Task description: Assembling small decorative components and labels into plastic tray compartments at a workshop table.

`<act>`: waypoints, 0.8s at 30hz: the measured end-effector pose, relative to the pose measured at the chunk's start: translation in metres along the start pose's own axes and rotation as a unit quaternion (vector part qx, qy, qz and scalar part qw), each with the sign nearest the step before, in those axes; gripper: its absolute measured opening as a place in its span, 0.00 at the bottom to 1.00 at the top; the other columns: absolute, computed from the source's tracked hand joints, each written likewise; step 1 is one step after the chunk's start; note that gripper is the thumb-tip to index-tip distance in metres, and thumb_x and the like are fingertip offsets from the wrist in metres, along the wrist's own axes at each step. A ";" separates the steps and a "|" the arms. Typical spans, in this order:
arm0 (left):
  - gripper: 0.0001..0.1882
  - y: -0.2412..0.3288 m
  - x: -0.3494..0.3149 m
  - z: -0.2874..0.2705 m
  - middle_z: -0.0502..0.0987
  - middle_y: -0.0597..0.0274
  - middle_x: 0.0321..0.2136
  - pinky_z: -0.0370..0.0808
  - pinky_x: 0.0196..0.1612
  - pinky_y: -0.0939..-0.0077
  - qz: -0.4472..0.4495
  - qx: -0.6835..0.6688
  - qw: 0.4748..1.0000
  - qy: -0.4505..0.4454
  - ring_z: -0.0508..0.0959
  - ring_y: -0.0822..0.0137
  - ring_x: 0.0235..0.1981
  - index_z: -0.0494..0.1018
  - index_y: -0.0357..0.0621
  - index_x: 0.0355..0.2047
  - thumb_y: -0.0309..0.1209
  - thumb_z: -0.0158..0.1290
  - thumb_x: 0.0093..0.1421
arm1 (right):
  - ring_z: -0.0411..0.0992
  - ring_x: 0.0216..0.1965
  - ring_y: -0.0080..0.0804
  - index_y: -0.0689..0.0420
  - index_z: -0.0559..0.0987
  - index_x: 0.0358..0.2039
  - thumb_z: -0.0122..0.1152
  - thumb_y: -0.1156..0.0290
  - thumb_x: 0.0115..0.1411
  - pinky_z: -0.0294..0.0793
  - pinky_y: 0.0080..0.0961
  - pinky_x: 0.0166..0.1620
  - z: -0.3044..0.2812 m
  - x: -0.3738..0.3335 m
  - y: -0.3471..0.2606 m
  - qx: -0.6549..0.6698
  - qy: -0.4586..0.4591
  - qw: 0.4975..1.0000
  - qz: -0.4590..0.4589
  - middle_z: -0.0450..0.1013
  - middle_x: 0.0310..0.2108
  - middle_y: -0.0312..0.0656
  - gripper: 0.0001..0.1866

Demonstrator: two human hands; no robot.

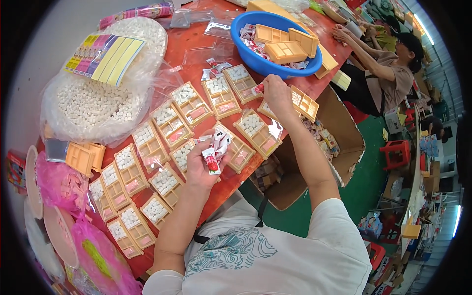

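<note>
My left hand (197, 169) is closed around a bunch of small white-and-red sachets (212, 161) with a strawberry picture, above the near row of trays. Out at the far right of the rows, my right hand (278, 96) pinches a single red-and-white sachet (258, 88) over a tan compartment tray (240, 82). Several such trays stand in rows on the red table (204, 42). Most hold small white pellets in one compartment and a pink piece in another, as in the tray (257, 132) below my right wrist. Loose sachets (214, 70) lie behind the trays.
A blue basin (246, 58) of trays and sachets stands at the back right. White pellets fill a large clear bag (93, 103) at left, with a printed sheet (104, 58) on top. Below the table edge is a cardboard box (350, 140). A person (393, 73) sits at far right.
</note>
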State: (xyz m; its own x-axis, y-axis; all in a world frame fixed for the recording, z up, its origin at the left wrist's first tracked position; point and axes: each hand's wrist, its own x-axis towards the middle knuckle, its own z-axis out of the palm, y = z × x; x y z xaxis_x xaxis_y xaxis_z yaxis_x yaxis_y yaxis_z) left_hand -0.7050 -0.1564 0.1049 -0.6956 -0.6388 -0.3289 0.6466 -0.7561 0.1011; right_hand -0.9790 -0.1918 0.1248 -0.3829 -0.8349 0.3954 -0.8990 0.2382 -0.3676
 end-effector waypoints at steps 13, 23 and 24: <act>0.18 -0.004 -0.003 -0.009 0.76 0.44 0.40 0.83 0.30 0.53 -0.024 -0.008 1.000 0.013 0.80 0.50 0.38 0.69 0.39 0.48 0.26 0.47 0.56 | 0.76 0.30 0.53 0.61 0.81 0.33 0.53 0.65 0.55 0.74 0.39 0.39 0.032 0.025 0.034 0.107 -0.079 0.968 0.212 0.76 0.28 0.56 0.13; 0.20 -0.005 -0.001 -0.005 0.75 0.43 0.41 0.83 0.34 0.49 -0.017 -0.019 0.999 0.023 0.80 0.48 0.40 0.67 0.40 0.51 0.26 0.46 0.57 | 0.77 0.30 0.44 0.59 0.82 0.32 0.53 0.66 0.54 0.73 0.35 0.36 0.032 0.026 0.033 0.105 -0.118 0.971 0.182 0.77 0.25 0.52 0.12; 0.19 -0.005 0.001 -0.006 0.75 0.43 0.41 0.83 0.34 0.48 -0.019 -0.027 0.999 0.000 0.80 0.48 0.40 0.67 0.40 0.50 0.25 0.46 0.57 | 0.76 0.31 0.46 0.59 0.81 0.31 0.53 0.66 0.55 0.73 0.35 0.36 0.033 0.025 0.033 0.105 -0.123 0.973 0.166 0.77 0.25 0.52 0.12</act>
State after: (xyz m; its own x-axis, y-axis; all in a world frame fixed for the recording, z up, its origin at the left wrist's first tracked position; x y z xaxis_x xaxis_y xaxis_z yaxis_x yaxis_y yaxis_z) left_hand -0.7070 -0.1518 0.0984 -0.7204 -0.6091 -0.3315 0.6352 -0.7715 0.0372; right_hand -1.0117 -0.2208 0.0950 -0.5584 -0.8293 0.0208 -0.6609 0.4295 -0.6154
